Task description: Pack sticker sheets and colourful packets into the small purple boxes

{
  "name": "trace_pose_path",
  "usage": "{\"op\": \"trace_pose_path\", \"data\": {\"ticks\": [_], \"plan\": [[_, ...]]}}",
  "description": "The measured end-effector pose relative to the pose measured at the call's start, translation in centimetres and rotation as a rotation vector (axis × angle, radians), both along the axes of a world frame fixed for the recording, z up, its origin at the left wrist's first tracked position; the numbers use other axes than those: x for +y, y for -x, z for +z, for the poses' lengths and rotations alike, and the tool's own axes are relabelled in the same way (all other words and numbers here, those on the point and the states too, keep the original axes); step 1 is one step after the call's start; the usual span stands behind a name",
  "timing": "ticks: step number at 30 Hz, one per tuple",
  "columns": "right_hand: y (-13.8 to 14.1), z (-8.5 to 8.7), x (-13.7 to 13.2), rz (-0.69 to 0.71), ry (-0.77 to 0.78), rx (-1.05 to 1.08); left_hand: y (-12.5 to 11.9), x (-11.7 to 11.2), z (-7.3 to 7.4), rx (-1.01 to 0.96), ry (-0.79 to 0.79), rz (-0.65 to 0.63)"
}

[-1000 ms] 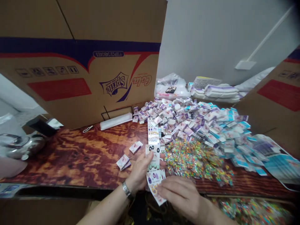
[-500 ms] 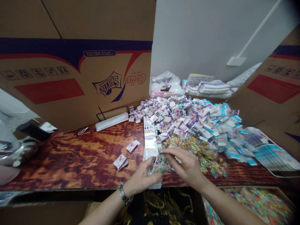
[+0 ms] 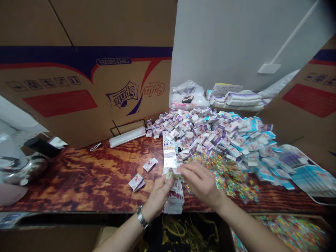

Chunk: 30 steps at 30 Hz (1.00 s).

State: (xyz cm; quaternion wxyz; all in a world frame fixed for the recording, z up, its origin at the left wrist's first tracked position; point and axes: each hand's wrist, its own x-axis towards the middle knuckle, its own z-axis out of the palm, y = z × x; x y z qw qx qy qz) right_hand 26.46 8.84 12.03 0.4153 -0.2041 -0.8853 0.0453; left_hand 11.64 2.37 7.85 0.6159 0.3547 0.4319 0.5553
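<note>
My left hand (image 3: 157, 196), with a metal watch on its wrist, pinches a small folded sticker sheet (image 3: 171, 174) between thumb and fingers. Closed at the sheet's right edge is my right hand (image 3: 201, 183), its fingertips gathered there and partly hidden. Below and beyond both hands lies a stack of long printed sticker strips (image 3: 170, 154), with rows of small coloured pictures. Left of the hands, two small printed boxes (image 3: 135, 181) lie together, and another small box (image 3: 150, 164) lies just beyond them.
Behind the strips spreads a heap of small purple and blue boxes (image 3: 210, 129). Bagged colourful candies (image 3: 223, 171) lie right of my hands. Large cartons (image 3: 86, 80) rise at left and right. A clear plastic roll (image 3: 127, 136) lies by the left carton.
The sticker sheet, raised and spread between my hands before, is now folded smaller. My left hand has moved slightly forward, and my right fingers have closed in at the sheet's edge.
</note>
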Motion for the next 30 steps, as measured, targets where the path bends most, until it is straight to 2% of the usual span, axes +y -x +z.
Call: {"op": "trace_pose_path", "data": {"ticks": [2, 5, 10, 12, 14, 17, 22, 24, 27, 29, 30], "plan": [[0.0, -0.4, -1.0, 0.054, -0.149, -0.113, -0.4, 0.1, -0.1, -0.083, -0.012, 0.084], [0.2, -1.2, -2.1, 0.052, -0.260, -0.223, -0.5, 0.1, 0.1, -0.247, 0.032, 0.128], [0.4, -1.8, -1.8, 0.037, -0.292, -0.277, 0.4, -0.1, 1.0, -0.437, 0.171, 0.146], [0.4, -1.8, -1.6, 0.074, -0.308, -0.272, 0.9, -0.1, 1.3, -0.434, 0.170, 0.174], [0.5, -1.9, -1.4, 0.113, -0.290, -0.271, 1.2, -0.1, 1.6, -0.372, 0.139, 0.151], [0.9, -2.0, -1.4, 0.127, -0.146, -0.253, 1.7, -0.2, 1.6, -0.262, 0.116, 0.080], [1.6, -1.5, -1.1, 0.132, 0.353, -0.146, 3.0, -0.5, 1.0, -0.153, 0.131, 0.014], [1.9, -0.9, -0.7, 0.129, 0.488, -0.136, 3.6, -0.6, 1.0, -0.137, 0.125, -0.022], [2.1, -0.2, -0.1, 0.118, 0.569, -0.174, 3.9, -1.1, 1.2, -0.044, 0.073, -0.070], [2.2, -0.7, 0.5, 0.128, 0.571, -0.191, 3.6, -1.3, 0.9, 0.161, -0.009, -0.079], [2.3, -1.3, 0.8, 0.136, 0.555, -0.181, 3.4, -1.3, 0.5, 0.273, -0.064, -0.036]]}}
